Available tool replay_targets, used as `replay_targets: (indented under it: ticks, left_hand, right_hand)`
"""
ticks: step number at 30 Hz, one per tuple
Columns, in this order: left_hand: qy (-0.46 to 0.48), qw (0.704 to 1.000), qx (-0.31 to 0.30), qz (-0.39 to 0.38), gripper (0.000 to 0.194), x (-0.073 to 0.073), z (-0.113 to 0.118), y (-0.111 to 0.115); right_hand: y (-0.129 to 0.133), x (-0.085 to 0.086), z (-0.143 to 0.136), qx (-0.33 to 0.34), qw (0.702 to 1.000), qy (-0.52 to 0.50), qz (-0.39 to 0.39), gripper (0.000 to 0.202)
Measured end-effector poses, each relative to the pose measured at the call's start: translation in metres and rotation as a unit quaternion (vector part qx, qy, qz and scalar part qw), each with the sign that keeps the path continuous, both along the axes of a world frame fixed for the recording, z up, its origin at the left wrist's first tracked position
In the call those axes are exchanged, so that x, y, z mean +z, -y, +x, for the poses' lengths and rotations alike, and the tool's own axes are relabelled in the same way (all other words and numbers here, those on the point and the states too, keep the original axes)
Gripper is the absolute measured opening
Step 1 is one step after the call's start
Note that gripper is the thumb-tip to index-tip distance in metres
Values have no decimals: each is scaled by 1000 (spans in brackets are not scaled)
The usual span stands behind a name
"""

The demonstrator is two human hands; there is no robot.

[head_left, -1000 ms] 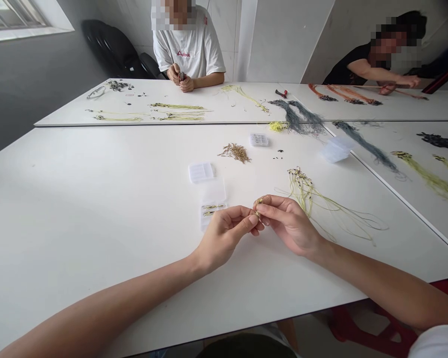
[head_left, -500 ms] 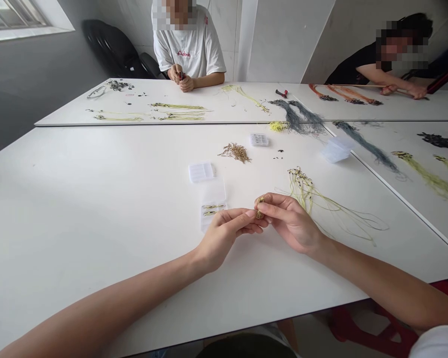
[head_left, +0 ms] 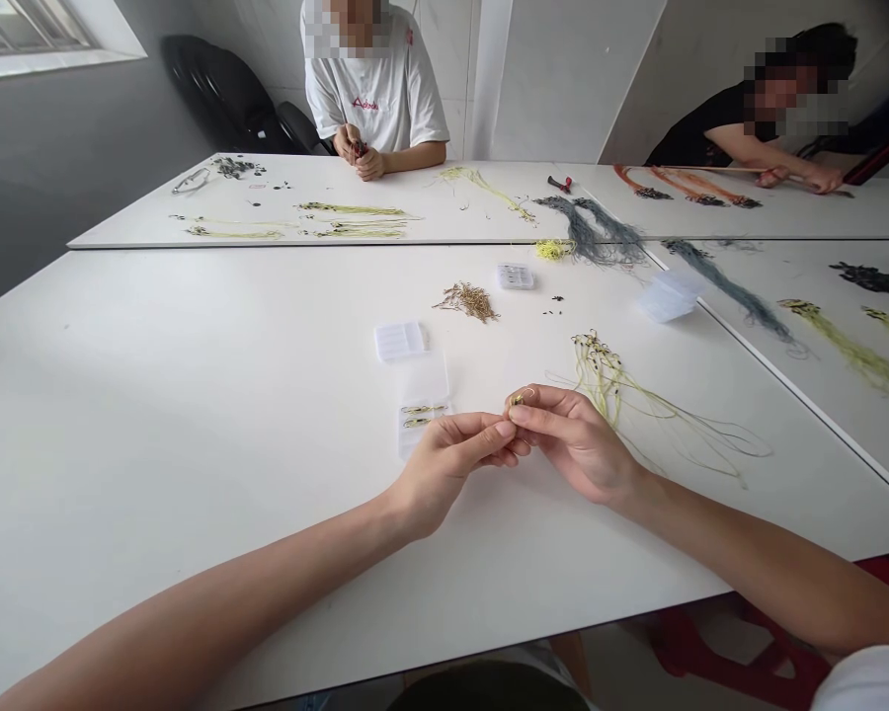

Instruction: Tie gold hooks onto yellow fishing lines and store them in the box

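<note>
We're pinching a small coiled yellow-green cord rig (head_left: 517, 400) between our left (head_left: 444, 464) and right (head_left: 582, 444) fingertips.

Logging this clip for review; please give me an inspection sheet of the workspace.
Surface: glossy white tabletop, seams between panels.
Job's things: small yellow-green corded piece; open clear plastic box holding similar pieces.
Clutter: loose heap of thin gold metal pieces, tangled yellow-green cords.
Hands: right pinches the piece; left pinched shut beside it, contents hidden.
Cables: nothing seen.
Surroundings: people in white and black shirts opposite.
</note>
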State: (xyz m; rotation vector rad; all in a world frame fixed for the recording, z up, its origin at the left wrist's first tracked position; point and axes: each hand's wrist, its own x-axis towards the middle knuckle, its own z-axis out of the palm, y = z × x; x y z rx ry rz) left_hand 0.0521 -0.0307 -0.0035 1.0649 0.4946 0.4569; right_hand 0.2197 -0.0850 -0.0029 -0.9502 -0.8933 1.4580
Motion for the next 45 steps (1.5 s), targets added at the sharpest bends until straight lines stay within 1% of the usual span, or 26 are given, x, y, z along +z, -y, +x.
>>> replay_targets:
  ticks: [4, 9, 12, 15, 22, 26, 32, 36, 39, 41, 42, 44, 45]
  left_hand:
    - [6, 1000, 0, 21, 23, 2, 0, 0]
    - [34, 999, 8, 24, 23, 5, 0, -1]
    - [46, 999, 11, 25, 23, 6, 0, -1]
    - [41, 999, 10, 22, 23, 5, -1, -1]
    - [21, 1000, 0, 23, 23, 2, -2, -1]
    - [19, 1000, 5, 22, 23, 1, -2, 2]
    - [12, 1000, 12, 2, 24, 0, -1, 6]
    - [3, 1000, 17, -15, 23, 0, 0, 9]
    - [-12, 1000, 1, 9, 25, 2, 0, 9]
    - [-38, 998, 2, 55, 27, 6, -1, 8]
    - [-59, 994, 12, 87, 27, 8, -2, 8]
    - [-114, 979, 50, 160, 27, 11, -4, 5]
    - [-142, 968, 71, 195, 27, 12, -4, 4]
  right_hand:
    - [1, 1, -1, 0, 1000, 14, 7, 11]
    - [1, 2, -1, 4, 999, 30, 22, 11]
    - [1, 3, -2, -5, 998, 43, 38, 12]
    - [1, 3, -2, -17, 998, 46, 45, 9]
    - [0, -1, 1, 15, 1000, 16, 6, 7]
    - [-1, -1, 0, 30, 999, -1, -12, 6]
    - [-2, -1, 0, 52, 998, -17, -32, 7]
    - [-2, 1, 2, 73, 997, -6, -34, 9]
    - [-2, 9, 8, 63, 997, 49, -14, 10]
    - [-1, 16, 15, 47, 992, 117, 7, 10]
    - [-1, 19, 19, 50, 987, 153, 13, 11]
    - [0, 22, 28, 87, 967, 238, 6, 10]
    - [0, 23, 32, 113, 948, 298, -1, 10]
